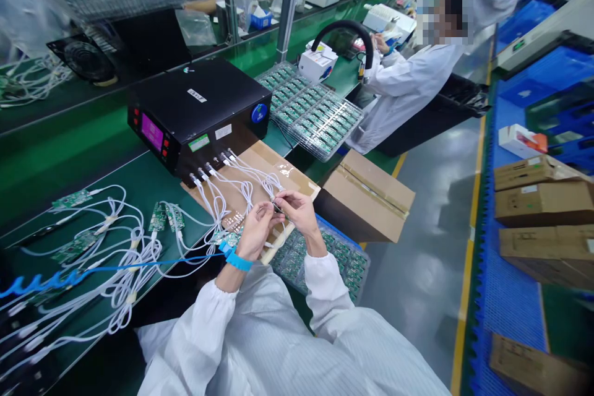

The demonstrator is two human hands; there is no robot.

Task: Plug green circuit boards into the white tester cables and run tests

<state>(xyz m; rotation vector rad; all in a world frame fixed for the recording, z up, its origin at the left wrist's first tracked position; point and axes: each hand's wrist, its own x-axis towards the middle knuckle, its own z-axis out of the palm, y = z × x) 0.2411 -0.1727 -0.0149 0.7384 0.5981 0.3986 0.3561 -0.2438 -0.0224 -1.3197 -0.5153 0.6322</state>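
Note:
Close together over the edge of a cardboard sheet (pixel 260 164), my left hand (pixel 256 228) and my right hand (pixel 298 210) pinch a small dark part (pixel 277 205) between their fingertips. Its details are too small to make out. White cables (pixel 248 189) run from the front of a black box with a lit pink screen (pixel 152 132) toward my hands. A blue strap (pixel 239 260) with a coiled blue cord circles my left wrist. Just left of that wrist lies a green circuit board (pixel 225 238).
More circuit boards (pixel 72 199) and tangled white cables (pixel 134 260) cover the left table. Trays of boards (pixel 320 114) sit behind the box, another tray (pixel 346 257) below my right hand. A carton (pixel 369 195) stands to the right; a person in white (pixel 408 83) sits beyond.

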